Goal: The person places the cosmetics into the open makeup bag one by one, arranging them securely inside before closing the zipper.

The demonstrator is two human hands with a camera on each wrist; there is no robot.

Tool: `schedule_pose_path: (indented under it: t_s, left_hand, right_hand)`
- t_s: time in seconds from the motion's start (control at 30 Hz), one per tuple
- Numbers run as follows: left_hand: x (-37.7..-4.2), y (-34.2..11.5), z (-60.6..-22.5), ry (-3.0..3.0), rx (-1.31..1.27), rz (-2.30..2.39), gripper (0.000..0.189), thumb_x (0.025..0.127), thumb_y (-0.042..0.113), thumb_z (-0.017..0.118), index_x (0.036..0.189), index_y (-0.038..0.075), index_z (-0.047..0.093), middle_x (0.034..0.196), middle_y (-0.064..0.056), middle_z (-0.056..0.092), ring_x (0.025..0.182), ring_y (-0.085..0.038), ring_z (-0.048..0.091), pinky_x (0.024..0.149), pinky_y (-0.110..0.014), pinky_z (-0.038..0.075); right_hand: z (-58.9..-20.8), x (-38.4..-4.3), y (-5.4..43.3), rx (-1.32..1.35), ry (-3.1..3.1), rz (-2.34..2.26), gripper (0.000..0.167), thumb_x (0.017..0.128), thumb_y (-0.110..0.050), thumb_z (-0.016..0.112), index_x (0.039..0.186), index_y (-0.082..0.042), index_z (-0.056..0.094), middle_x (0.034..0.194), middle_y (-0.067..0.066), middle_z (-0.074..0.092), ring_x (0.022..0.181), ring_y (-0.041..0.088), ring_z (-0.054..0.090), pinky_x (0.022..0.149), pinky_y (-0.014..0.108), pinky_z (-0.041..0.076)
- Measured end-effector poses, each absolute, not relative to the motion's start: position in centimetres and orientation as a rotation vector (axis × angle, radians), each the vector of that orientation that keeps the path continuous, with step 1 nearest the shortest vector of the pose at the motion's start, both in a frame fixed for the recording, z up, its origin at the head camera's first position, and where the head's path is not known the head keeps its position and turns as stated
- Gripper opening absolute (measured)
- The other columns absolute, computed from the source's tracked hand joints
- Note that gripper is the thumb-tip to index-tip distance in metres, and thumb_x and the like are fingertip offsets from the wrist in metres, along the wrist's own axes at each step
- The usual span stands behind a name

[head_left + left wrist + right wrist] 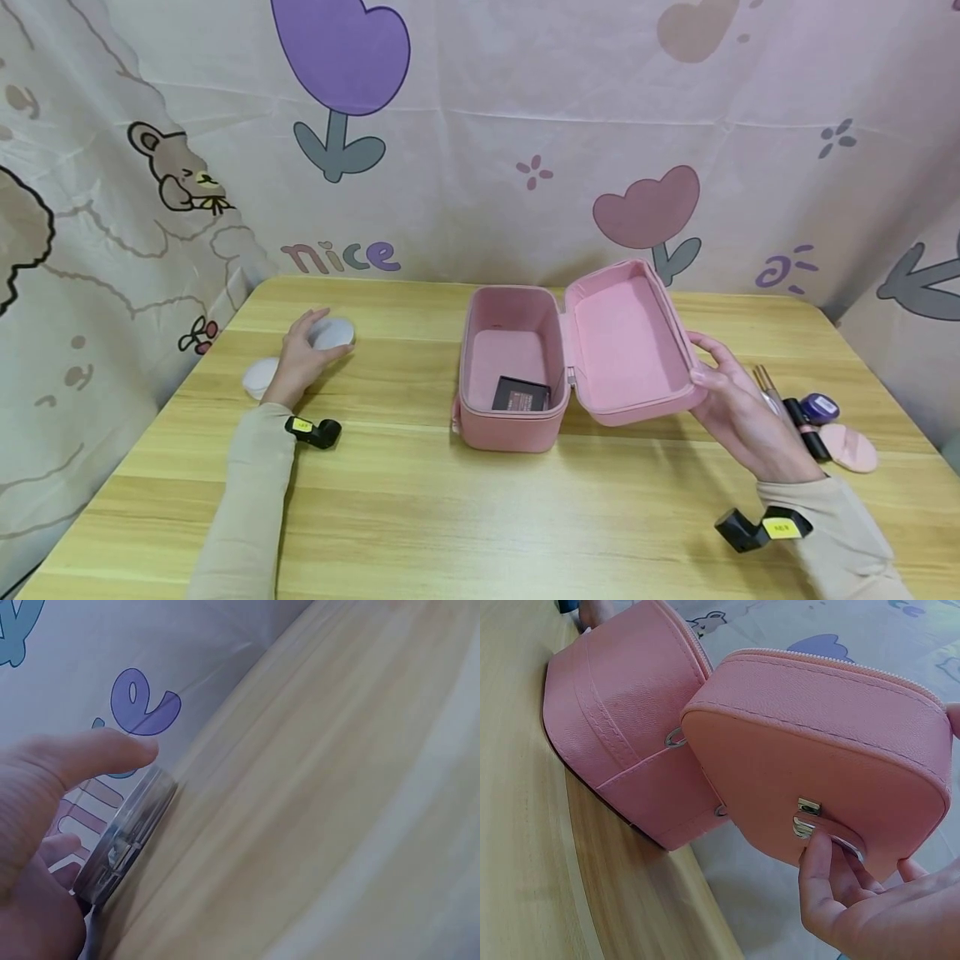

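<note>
Wood-grain table, cartoon-print cloth behind; the left hand curves wide around a round compact, its grip unclear; right hand holding the swung-open lid of the pink vanity case, mid-table, flat black box inside.

Soft, diffuse light, apparently from above, leaves a pale glare on the tabletop and faint shadows beneath the lid. The left-wrist view is dimmer, bluish, the wood's grain blurred.
</note>
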State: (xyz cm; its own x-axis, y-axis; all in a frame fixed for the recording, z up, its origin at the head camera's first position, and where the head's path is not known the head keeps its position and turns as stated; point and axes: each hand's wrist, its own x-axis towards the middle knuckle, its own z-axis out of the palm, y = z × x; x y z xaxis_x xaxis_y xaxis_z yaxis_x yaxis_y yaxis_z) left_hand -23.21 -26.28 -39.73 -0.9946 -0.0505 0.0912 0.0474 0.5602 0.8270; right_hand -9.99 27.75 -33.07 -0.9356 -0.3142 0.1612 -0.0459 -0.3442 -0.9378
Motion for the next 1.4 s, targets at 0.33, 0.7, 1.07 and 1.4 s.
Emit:
schedule_pose_path:
  t_s: [0.33,0.7,1.07,1.4]
  left_hand:
    - [-23.5,-26.5,-39.9,-2.709,0.006,-1.412,0.089,0.078,0.003,0.075,0.150,-0.004,0.023,0.149,-0.033,0.021,0.134,-0.051,0.022,0.106,-0.062,0.022]
    - [-23.4,-26.2,-39.8,-2.697,-0.005,-1.318,0.087,0.075,0.007,0.080,0.146,-0.006,0.030,0.142,-0.033,0.036,0.131,-0.049,0.031,0.106,-0.058,0.026]
    - [-23.6,-25.8,-39.6,-2.752,-0.091,-1.289,0.084,0.075,0.011,0.081,0.142,-0.007,0.035,0.143,-0.032,0.035,0.131,-0.048,0.032,0.106,-0.058,0.026]
    - [-23.4,-25.3,-39.5,-2.825,-0.175,-1.327,0.081,0.073,0.011,0.081,0.142,-0.003,0.039,0.144,-0.031,0.034,0.129,-0.048,0.032,0.103,-0.061,0.027]
  right_hand:
    - [-33.1,-9.8,27.9,-0.478,1.680,-2.398,0.045,0.100,-0.003,0.033,0.143,-0.016,0.025,0.138,0.004,0.040,0.115,0.015,0.054,0.092,0.028,0.045]
    - [-33.2,-9.8,28.0,-0.464,1.690,-2.399,0.046,0.100,-0.003,0.034,0.143,-0.016,0.025,0.140,0.004,0.037,0.116,0.015,0.053,0.092,0.028,0.045]
    - [-33.0,-9.9,27.8,-0.477,1.657,-2.413,0.046,0.100,-0.002,0.034,0.143,-0.015,0.025,0.138,0.005,0.042,0.115,0.015,0.054,0.093,0.029,0.045]
    - [-33.0,-10.1,27.5,-0.553,1.459,-2.509,0.048,0.097,0.007,0.032,0.140,-0.012,0.034,0.135,0.009,0.049,0.115,0.019,0.056,0.093,0.033,0.047]
